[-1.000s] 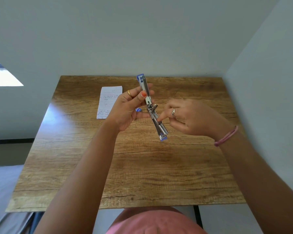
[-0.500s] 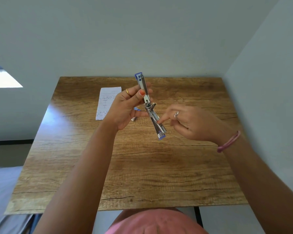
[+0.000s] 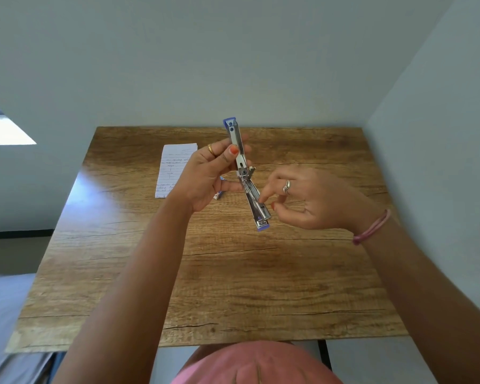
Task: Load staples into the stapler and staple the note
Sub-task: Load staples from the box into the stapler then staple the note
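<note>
The left hand (image 3: pixel 205 176) gripped one opened stapler (image 3: pixel 245 176); the right hand (image 3: pixel 302 200), fingers curled, touched its channel with a fingertip; one note (image 3: pixel 175 164) lay on the counter (image 3: pixel 233 286).

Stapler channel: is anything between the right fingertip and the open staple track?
Nothing visible. The right hand has its index fingertip at the open silver-and-blue stapler, which the left hand holds above the wooden table.
</note>
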